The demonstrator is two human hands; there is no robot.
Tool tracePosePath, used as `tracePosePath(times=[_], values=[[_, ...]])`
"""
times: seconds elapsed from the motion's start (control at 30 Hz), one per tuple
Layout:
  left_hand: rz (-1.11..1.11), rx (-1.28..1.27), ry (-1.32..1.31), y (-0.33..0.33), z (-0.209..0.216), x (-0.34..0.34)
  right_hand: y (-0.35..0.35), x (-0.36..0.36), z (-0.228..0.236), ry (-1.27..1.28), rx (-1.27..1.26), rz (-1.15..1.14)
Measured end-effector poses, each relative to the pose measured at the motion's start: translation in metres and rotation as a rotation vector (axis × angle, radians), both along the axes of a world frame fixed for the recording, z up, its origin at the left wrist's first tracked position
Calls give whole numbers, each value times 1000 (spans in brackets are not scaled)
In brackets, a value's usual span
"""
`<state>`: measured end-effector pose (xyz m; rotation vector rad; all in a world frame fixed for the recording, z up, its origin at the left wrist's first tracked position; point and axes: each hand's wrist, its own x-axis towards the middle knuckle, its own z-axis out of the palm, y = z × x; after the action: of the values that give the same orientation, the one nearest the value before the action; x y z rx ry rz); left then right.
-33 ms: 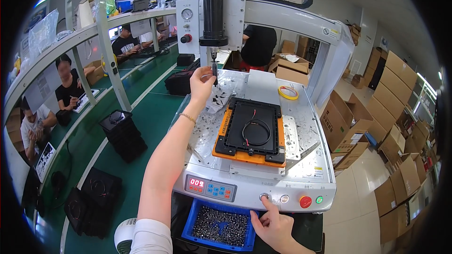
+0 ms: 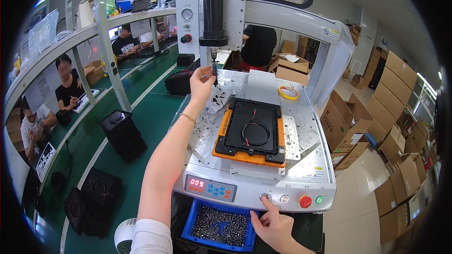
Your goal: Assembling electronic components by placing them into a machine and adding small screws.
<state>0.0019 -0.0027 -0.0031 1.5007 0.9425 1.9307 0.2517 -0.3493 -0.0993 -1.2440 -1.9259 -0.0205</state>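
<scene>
My left hand (image 2: 201, 83) is raised beneath the black vertical spindle (image 2: 213, 9) of a benchtop machine, which looks like a screw-driving unit. Its thumb and fingers pinch the slim dark nozzle (image 2: 215, 73) hanging from the spindle. With its index finger stretched out, my right hand (image 2: 275, 228) touches a round push button (image 2: 264, 197) on the front panel; the thumb is apart, near the blue tray's corner. Between the hands, a black rectangular housing (image 2: 256, 124) with a coiled black cable (image 2: 256, 132) lies in an orange fixture (image 2: 221, 147) on the machine bed.
A blue tray (image 2: 188, 228) of small metal parts sits below the panel. Right of the button are a red stop knob (image 2: 305, 201) and a green button (image 2: 319, 200). Yellow tape (image 2: 288, 92) lies on the bed. Black housings (image 2: 125, 136) stack on the green bench; cartons (image 2: 346, 117) stand right.
</scene>
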Motion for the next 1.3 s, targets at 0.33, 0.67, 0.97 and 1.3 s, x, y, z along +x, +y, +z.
tracePosePath(times=[0.33, 0.67, 0.97, 1.3], values=[[4, -21, 2, -3, 3, 2, -1, 1, 4, -12, -29, 20], [21, -4, 14, -1, 0, 1, -1, 2, -3, 233, 90, 147], [48, 38, -16, 2, -2, -3, -2, 0, -2, 182, 67, 146], [96, -6, -2, -1, -1, -1, -2, 0, 1, 163, 35, 141]])
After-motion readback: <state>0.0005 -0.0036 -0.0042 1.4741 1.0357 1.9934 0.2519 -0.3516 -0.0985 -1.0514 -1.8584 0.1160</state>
